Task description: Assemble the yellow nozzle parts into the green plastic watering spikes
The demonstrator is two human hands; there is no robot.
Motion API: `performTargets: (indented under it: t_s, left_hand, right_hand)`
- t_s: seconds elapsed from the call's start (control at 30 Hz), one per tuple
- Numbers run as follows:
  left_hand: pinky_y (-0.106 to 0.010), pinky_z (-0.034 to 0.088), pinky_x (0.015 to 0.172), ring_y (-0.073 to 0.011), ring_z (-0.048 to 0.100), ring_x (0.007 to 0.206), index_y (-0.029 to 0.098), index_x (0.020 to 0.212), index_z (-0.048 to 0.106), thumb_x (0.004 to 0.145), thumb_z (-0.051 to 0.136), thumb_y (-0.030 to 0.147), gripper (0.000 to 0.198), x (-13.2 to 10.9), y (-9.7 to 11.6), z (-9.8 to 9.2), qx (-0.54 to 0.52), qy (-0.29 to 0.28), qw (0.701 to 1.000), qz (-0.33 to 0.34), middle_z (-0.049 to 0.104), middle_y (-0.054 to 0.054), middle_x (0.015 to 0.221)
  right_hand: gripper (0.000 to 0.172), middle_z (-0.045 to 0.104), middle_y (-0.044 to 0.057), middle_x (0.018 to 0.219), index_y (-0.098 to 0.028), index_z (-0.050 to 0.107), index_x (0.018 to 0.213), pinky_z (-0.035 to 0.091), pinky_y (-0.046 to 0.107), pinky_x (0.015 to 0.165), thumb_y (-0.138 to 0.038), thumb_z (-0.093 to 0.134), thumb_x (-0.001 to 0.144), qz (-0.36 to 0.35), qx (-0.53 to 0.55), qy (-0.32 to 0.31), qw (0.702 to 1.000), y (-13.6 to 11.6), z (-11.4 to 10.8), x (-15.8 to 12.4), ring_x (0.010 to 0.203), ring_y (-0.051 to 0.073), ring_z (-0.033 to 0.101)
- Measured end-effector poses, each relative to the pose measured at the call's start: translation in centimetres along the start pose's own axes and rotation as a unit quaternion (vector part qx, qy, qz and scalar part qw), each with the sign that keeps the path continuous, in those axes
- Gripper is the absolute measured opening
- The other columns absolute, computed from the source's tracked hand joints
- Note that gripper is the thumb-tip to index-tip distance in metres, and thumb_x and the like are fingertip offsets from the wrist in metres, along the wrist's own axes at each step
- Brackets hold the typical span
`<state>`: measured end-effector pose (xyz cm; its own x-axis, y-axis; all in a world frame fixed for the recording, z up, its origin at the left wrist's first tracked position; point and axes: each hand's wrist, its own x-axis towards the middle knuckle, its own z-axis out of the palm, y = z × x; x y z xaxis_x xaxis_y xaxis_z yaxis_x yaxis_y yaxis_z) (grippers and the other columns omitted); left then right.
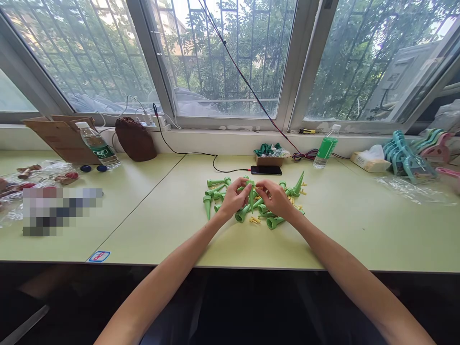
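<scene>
A heap of green plastic cone spikes (219, 194) and small yellow pieces (254, 220) lies on the pale green table (338, 225). My left hand (235, 199) and my right hand (275, 196) meet over the heap. Both are closed in a pinch on one green cone spike (251, 197), held with its tip pointing down. The left fingers grip its top from the left, the right fingers from the right. Whether the right fingers also hold a yellow piece is too small to tell.
A black phone (266, 170) lies behind the heap, with a small box of green stuff (269, 154) and a green bottle (326, 148). A tissue pack (370, 160) and teal hangers (406, 155) sit right. Left: water bottle (97, 146), cardboard (59, 136), brown pouch (134, 139).
</scene>
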<state>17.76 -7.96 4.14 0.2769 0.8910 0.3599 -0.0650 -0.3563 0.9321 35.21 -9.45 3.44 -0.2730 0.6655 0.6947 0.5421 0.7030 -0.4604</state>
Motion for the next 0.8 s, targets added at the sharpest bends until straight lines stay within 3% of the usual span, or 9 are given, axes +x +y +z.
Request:
performTargets:
  t_s: [0.23, 0.47, 0.8]
  left_hand:
    - [-0.019, 0.036, 0.034, -0.0067, 0.048, 0.040, 0.019, 0.089, 0.053, 0.080, 0.065, 0.054, 0.038, 0.22, 0.21, -0.30, -0.041, 0.009, 0.998, -0.041, 0.053, 0.004, 0.064]
    - [-0.019, 0.035, 0.035, -0.0067, 0.047, 0.040, 0.018, 0.086, 0.053, 0.080, 0.064, 0.056, 0.039, 0.10, 0.19, -0.24, -0.037, 0.005, 0.998, -0.050, 0.052, 0.004, 0.062]
    - [-0.018, 0.031, 0.035, -0.0054, 0.047, 0.040, 0.019, 0.087, 0.054, 0.080, 0.065, 0.052, 0.035, -0.05, 0.08, -0.21, 0.017, 0.006, 1.000, -0.005, 0.053, 0.004, 0.069]
  right_hand:
    - [0.023, 0.060, 0.008, 0.106, -0.022, 0.054, 0.115, 0.050, 0.030, 0.064, -0.032, 0.056, 0.093, -0.017, 0.018, -0.012, 1.000, 0.14, 0.08, -0.04, 0.070, 0.015, 0.059]
    - [0.017, 0.060, 0.007, 0.100, -0.023, 0.057, 0.110, 0.050, 0.031, 0.065, -0.031, 0.052, 0.096, -0.026, 0.011, -0.006, 1.000, 0.43, 0.12, -0.01, 0.071, 0.016, 0.059]
    - [0.016, 0.062, 0.005, 0.085, -0.021, 0.060, 0.099, 0.046, 0.030, 0.067, -0.034, 0.051, 0.096, -0.021, 0.003, -0.011, 1.000, 0.40, 0.04, 0.08, 0.072, 0.017, 0.057]
